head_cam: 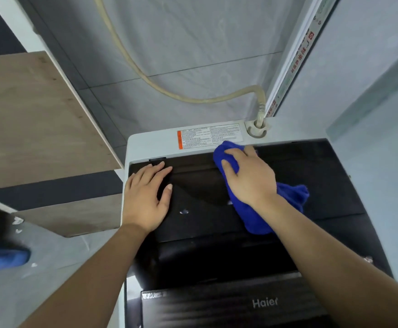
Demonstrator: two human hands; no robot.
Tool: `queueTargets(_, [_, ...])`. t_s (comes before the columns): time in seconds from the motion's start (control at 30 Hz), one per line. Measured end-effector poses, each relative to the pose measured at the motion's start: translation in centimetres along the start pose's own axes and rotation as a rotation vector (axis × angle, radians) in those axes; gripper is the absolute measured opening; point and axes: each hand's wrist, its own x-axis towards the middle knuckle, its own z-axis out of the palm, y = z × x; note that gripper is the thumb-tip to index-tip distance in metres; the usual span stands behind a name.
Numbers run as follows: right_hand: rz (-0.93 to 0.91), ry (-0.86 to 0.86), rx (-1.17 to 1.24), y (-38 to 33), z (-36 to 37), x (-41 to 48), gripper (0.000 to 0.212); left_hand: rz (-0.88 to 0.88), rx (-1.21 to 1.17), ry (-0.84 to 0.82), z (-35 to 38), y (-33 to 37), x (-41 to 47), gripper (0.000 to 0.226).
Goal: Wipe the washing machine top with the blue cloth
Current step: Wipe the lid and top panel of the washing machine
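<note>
The washing machine top [323, 176] is a dark glossy lid framed by a pale grey rim, filling the lower centre of the head view. The blue cloth [287, 197] lies bunched on the lid near its back edge. My right hand [247, 176] presses down on the cloth, fingers spread over it and pointing toward the back rim. My left hand [146, 197] rests flat on the lid's left side with straight fingers, holding nothing.
A beige hose [146, 76] runs along the tiled wall into a fitting [257, 129] at the machine's back right corner. A warning label [209, 136] sits on the back rim. Wooden shelves [27, 119] stand to the left, a white frame [294, 55] to the right.
</note>
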Motion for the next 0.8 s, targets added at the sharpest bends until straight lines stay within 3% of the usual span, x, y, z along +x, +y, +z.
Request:
queueTargets(0.13, [-0.090, -0.019, 0.024, 0.4, 0.4, -6.3, 0.040, 0.000, -0.012, -0.008, 0.1, 0.0, 0.0, 0.048])
queueTargets(0.3, [0.298, 0.096, 0.052, -0.1, 0.2, -2.5, 0.043, -0.004, -0.039, -0.002, 0.1, 0.1, -0.1, 0.046])
queueTargets(0.53, [0.439, 0.190, 0.007, -6.0, 2.8, -8.7, 0.044, 0.121, -0.034, -0.095, 0.0, -1.0, -0.1, 0.050])
queueTargets(0.7, [0.530, 0.258, -0.033, -8.6, 4.3, -11.0, 0.041, 0.384, 0.058, -0.152, -1.1, -3.6, 1.2, 0.057])
queueTargets(0.8, [0.613, 0.307, -0.018, -7.5, 3.8, -8.4, 0.040, 0.350, -0.028, -0.165, -1.2, -4.1, 1.6, 0.055])
